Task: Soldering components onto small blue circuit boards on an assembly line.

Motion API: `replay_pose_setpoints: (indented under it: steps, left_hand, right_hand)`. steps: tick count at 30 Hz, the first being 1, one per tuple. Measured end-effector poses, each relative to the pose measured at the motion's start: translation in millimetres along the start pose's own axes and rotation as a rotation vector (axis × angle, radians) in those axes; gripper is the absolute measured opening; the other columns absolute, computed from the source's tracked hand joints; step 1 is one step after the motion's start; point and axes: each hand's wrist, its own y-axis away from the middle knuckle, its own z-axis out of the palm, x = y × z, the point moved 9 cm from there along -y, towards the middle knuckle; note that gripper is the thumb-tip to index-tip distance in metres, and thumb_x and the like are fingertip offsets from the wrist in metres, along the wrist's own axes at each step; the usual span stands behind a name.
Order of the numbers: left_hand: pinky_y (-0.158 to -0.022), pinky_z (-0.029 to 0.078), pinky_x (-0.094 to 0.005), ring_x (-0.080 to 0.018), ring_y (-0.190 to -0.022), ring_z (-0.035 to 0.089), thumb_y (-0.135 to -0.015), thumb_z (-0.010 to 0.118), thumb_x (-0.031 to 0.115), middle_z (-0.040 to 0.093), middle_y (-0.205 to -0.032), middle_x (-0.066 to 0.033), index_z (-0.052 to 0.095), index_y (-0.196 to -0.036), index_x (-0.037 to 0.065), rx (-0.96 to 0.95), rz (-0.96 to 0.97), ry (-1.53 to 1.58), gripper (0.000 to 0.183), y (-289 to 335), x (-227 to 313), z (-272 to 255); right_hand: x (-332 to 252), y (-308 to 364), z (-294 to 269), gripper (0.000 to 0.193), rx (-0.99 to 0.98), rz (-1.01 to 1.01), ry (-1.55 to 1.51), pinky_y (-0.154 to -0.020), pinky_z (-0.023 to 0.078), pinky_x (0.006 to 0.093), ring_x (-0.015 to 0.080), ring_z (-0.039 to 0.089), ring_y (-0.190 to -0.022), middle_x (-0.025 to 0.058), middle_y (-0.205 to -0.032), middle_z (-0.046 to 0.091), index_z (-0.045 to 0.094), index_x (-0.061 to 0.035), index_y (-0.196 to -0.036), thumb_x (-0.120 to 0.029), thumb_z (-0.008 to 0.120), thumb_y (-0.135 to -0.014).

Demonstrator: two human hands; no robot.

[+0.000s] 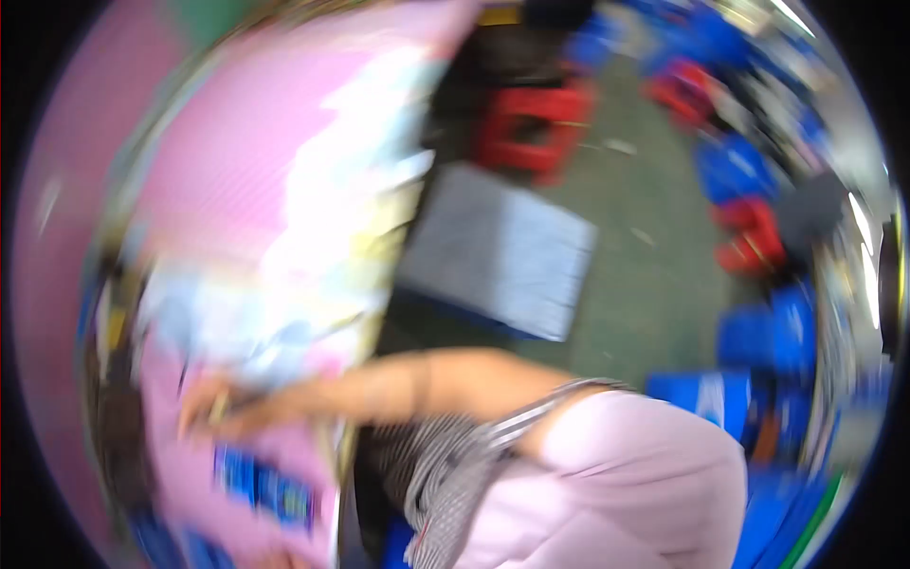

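The whole view is smeared by motion. My right arm, in a pale pink sleeve, reaches left across a pink tabletop (166, 379). At its end my right hand (223, 408) hangs over the table, its fingers too blurred to read. A small yellowish patch shows by the fingers; I cannot make out what it is. Just below this hand, blue packets (265, 486) lie on the pink surface. Only a sliver of skin, apparently my left hand (280, 560), shows at the lower edge, with its fingers hidden. Whitish, clear-looking wrapping (227, 308) lies beyond the right hand.
A bright white and yellowish heap (351, 180) runs along the table's right side. On the green floor (635, 247) stands a grey-topped box (498, 247). Red stools (536, 123) and blue crates (701, 394) stand beyond and to the right.
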Motion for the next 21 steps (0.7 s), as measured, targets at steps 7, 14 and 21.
replay_pose_setpoints:
  steps: [7, 14, 21]
  left_hand:
    - [-0.045, 0.026, -0.0185, -0.0008, -0.049, 0.034, -0.091, 0.062, 0.013, 0.052, -0.069, 0.0051, 0.061, -0.082, 0.008, 0.313, -0.083, 0.010, 0.010, 53.2, 67.0, -47.8]
    - [-0.049, 0.031, -0.0168, 0.0011, -0.053, 0.040, -0.082, 0.071, 0.006, 0.063, -0.081, 0.0009, 0.064, -0.088, 0.000, 0.212, 0.092, -0.502, 0.011, 45.9, 95.3, -15.8]
    - [-0.060, 0.044, -0.0180, -0.0056, -0.073, 0.058, -0.079, 0.074, 0.003, 0.064, -0.083, -0.0042, 0.058, -0.094, 0.000, 0.198, -0.045, -0.304, 0.023, 34.0, 61.1, 9.1]
  right_hand:
    - [-43.6, 13.2, 7.8, 0.016, -0.158, -0.146, 0.509, -0.060, 0.049, 0.0253, 0.0144, 0.062, -0.067, 0.0083, -0.081, 0.067, 0.068, -0.0019, -0.094, 0.001, 0.064, -0.079]
    - [-25.2, 24.1, 22.7, 0.014, -0.173, 0.134, 0.276, -0.049, 0.042, 0.0222, 0.0112, 0.055, -0.055, 0.0111, -0.071, 0.063, 0.066, 0.0053, -0.092, 0.000, 0.056, -0.083]
    - [-24.8, 22.8, 16.0, 0.013, -0.185, 0.094, 0.304, -0.043, 0.037, 0.0212, 0.0086, 0.051, -0.049, 0.0089, -0.066, 0.062, 0.066, 0.0043, -0.085, -0.004, 0.057, -0.082]
